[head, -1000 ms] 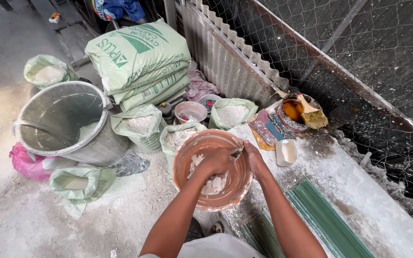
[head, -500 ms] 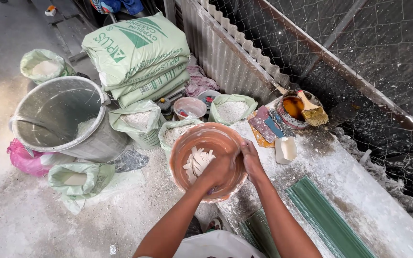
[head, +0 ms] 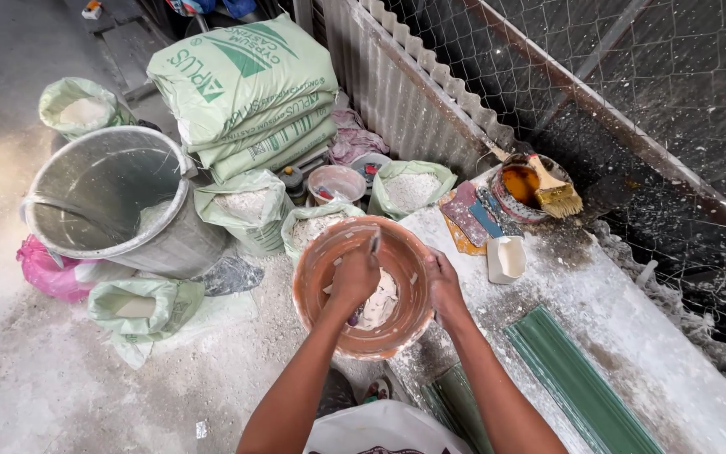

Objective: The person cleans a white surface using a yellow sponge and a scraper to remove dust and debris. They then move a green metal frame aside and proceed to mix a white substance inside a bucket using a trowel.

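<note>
A terracotta-coloured plastic bowl (head: 329, 315) with white plaster paste (head: 380, 301) in it sits at the edge of a dusty white slab (head: 632, 336). My left hand (head: 353, 277) is inside the bowl, closed on a thin metal stirring tool (head: 374, 245) whose end sticks up past my fingers. My right hand (head: 445, 284) grips the bowl's right rim. Both forearms reach in from the bottom of the view.
Left of the bowl are a large grey metal bucket (head: 60, 240), stacked green plaster sacks (head: 245, 92) and several open bags of white powder (head: 413, 189). On the slab lie a small white cup (head: 506, 258), a tin with a brush (head: 548, 192) and green strips (head: 573, 382). Wire mesh (head: 665, 92) closes the right side.
My left hand has circled inside the bowl with the tool, from the upper part to the near side and back to the middle. My right hand stays on the rim.
</note>
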